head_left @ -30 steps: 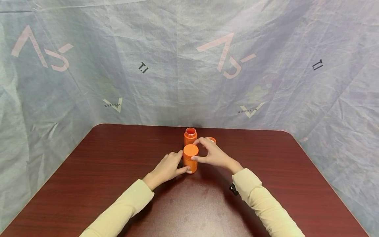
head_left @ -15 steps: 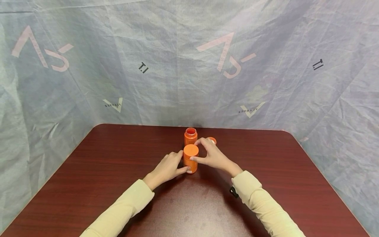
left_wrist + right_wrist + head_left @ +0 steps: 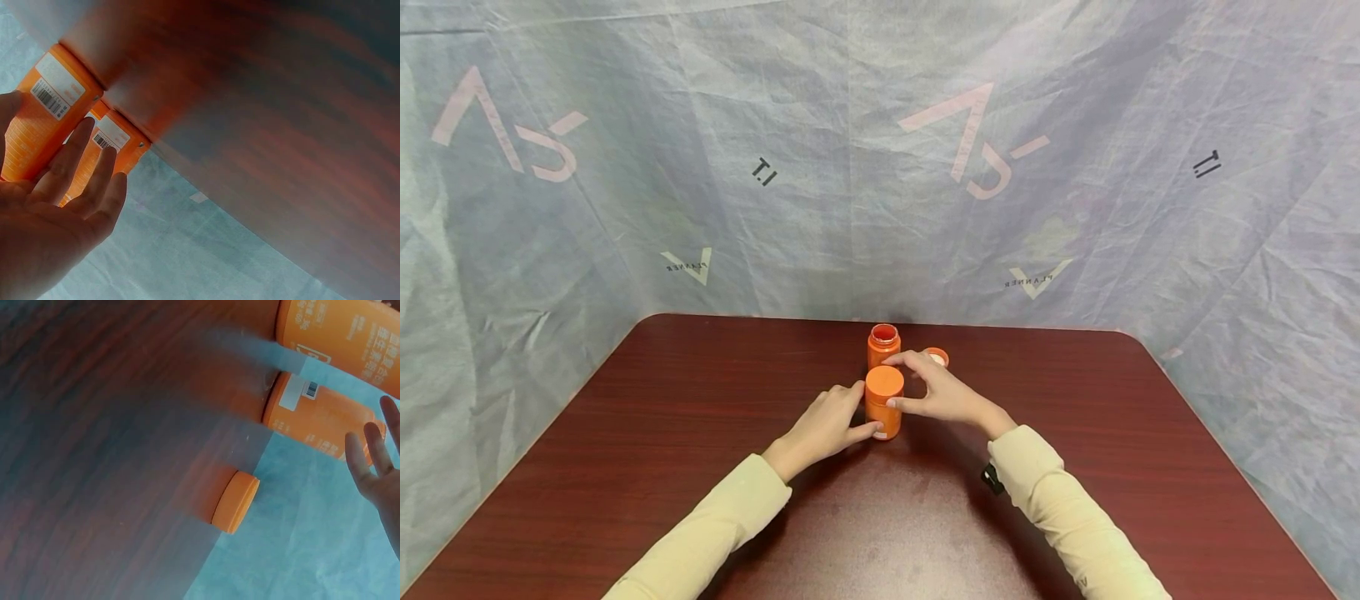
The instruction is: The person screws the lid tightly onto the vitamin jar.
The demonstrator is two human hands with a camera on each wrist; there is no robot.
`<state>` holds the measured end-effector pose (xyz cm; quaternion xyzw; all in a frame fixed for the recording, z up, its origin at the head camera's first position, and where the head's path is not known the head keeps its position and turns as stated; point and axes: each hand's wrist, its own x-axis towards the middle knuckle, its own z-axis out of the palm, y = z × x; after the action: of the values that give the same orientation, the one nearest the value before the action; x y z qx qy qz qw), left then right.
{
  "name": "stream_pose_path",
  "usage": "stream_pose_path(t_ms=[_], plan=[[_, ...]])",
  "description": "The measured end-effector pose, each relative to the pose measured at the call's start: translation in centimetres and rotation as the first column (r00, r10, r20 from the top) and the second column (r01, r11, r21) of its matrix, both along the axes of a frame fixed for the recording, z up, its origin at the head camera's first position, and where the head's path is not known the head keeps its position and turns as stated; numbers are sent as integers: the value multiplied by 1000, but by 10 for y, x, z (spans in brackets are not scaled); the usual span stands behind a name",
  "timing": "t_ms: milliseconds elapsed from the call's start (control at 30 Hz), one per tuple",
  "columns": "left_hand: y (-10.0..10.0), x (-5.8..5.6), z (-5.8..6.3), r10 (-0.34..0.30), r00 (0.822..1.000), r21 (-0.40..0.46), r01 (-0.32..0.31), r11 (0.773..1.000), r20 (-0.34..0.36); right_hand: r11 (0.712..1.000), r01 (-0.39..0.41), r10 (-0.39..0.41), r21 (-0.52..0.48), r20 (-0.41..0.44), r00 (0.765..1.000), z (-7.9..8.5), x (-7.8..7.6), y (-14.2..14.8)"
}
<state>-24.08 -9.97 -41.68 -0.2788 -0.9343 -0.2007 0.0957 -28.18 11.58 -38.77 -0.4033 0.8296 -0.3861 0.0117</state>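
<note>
An orange bottle (image 3: 878, 418) stands upright near the middle of the table, its orange screw cap (image 3: 884, 381) on top. My left hand (image 3: 822, 423) holds the bottle's lower body from the left, thumb in front. With thumb and index finger, my right hand (image 3: 946, 397) grips the cap from the right. Directly behind stands a second orange bottle (image 3: 881, 353), uncapped, its mouth showing. A loose orange cap (image 3: 236, 502) lies on the table to the right of that bottle. In the left wrist view, barcode labels show on the front bottle (image 3: 59, 87) and the rear bottle (image 3: 115, 134).
The dark red wooden table (image 3: 700, 400) has rounded far corners. Grey printed fabric (image 3: 850, 167) hangs behind it and along both sides. A small black object (image 3: 992, 478) sits under the right sleeve cuff.
My right hand's thumb has shifted slightly right along the front of the cap, while its index finger has moved left behind it. The left hand and both bottles keep their places.
</note>
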Motion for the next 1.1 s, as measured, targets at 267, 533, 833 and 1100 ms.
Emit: stream_pose_path(t_ms=[267, 533, 833, 1100], plan=[[0, 0, 1, -4, 1000, 3, 4, 1000, 3, 998, -61, 60, 6, 80, 995, 4, -3, 3], [0, -1, 0, -12, 1000, 8, 12, 1000, -1, 995, -97, 95, 16, 77, 992, 7, -5, 5], [0, -1, 0, -6, 1000, 3, 6, 1000, 3, 997, -68, 65, 35, 62, 996, 5, -4, 6], [0, 0, 0, 11, 1000, -7, -11, 1000, 7, 1000, -7, 7, 21, -24, 1000, 1, 0, 4]])
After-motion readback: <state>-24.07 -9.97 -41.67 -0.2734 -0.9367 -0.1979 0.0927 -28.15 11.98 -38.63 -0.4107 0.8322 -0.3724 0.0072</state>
